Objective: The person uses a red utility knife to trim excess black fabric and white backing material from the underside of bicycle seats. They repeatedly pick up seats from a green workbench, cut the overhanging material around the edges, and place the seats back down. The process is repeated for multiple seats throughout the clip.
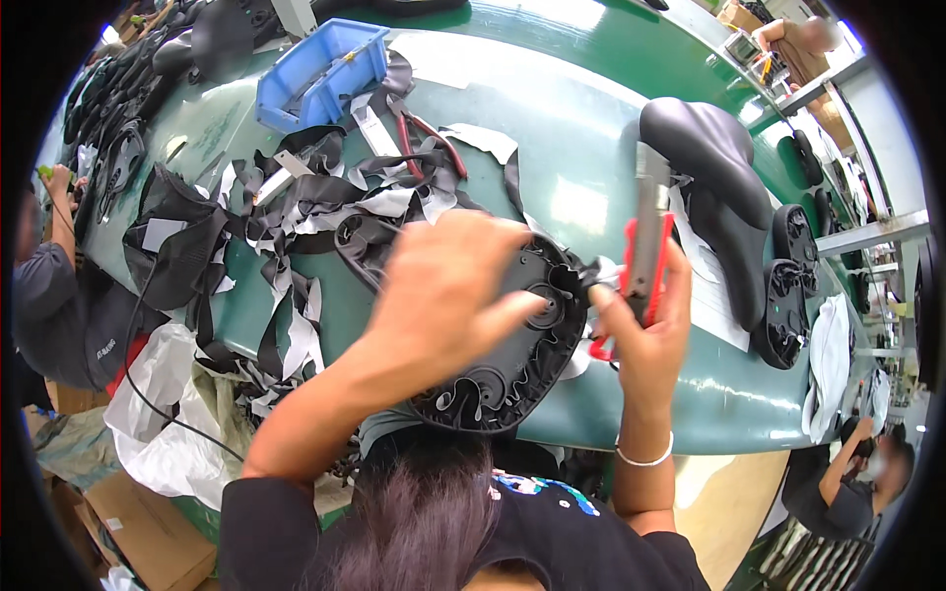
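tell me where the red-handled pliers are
In the head view, the red-handled pliers lie slightly left of centre, toward the top, among black and white scraps, below and right of the blue plastic bin.

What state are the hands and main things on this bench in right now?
Left hand: open, blurred, above the black seat.
Right hand: closed around the red knife.
Red knife: held up, blade unclear.
Black seat: underside up, edge ruffled.
Pliers: lying among scraps, handles spread.
Scraps: tangled, strewn.
Blue bin: open-topped, holding things.
Plastic bag: crumpled.
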A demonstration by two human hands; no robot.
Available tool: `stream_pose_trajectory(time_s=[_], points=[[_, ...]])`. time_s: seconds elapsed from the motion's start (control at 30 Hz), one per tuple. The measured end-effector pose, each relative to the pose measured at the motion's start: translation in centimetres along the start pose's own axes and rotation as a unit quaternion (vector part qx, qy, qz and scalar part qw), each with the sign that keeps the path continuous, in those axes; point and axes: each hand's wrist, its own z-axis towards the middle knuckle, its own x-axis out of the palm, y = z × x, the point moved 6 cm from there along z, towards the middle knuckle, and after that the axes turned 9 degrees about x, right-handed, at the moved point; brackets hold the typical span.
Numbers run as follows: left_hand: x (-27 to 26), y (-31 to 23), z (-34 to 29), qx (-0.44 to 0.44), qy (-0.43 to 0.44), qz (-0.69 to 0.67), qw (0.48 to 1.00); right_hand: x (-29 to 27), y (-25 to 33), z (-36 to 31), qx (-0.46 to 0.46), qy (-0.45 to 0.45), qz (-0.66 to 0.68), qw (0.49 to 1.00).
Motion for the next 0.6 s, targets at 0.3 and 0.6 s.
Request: stream_pose_trajectory(time_s=[0.3, 0.6], points=[[4.6, 1.0, 2.8, -0.003, 0.071, -0.094, 0.993, -3.4, -0.3, -2.3, -0.164, 0.134, -0.345, 0.914], [4.3, 3.5, 1.4, -0.318, -0.191, -0.652, 0.661, -1.2, -0.3, -7.8, -0.065, 0.097, -0.484, 0.867]])
